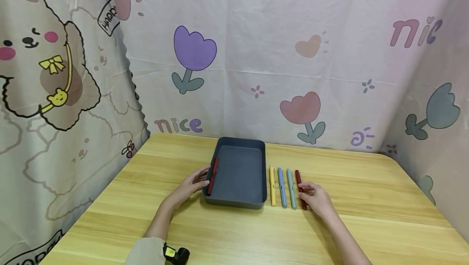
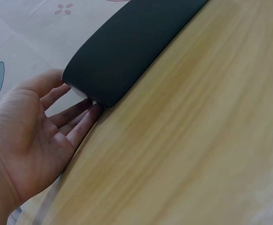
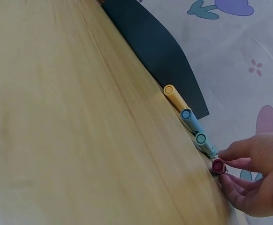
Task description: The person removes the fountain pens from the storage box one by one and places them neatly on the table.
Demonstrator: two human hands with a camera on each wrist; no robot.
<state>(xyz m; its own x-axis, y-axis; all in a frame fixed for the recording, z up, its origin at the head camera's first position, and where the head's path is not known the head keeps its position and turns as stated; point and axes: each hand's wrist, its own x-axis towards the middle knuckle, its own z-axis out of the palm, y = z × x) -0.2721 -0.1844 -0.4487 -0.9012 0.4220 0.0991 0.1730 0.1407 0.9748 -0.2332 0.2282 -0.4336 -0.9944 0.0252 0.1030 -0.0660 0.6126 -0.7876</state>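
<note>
A dark grey tray (image 1: pixel 239 204) lies on the table, with one dark red pen (image 1: pixel 213 176) along its left inner side. My left hand (image 1: pixel 190 183) holds the tray by its left wall; the left wrist view shows thumb and fingers (image 2: pixel 84 125) against the tray's end. To the right of the tray, a yellow pen (image 1: pixel 272 186), a blue pen (image 1: pixel 282 187) and a light green pen (image 1: pixel 291 189) lie side by side. Last in this row is a second dark red pen (image 1: pixel 298 178); my right hand (image 1: pixel 318 200) pinches it between thumb and fingers, at table level.
The wooden table (image 1: pixel 227 236) reaches back to a printed cloth (image 1: pixel 249 53) hanging behind it. More cloth hangs at the left and right. A black device (image 1: pixel 176 255) is strapped at my left sleeve (image 1: pixel 146 252).
</note>
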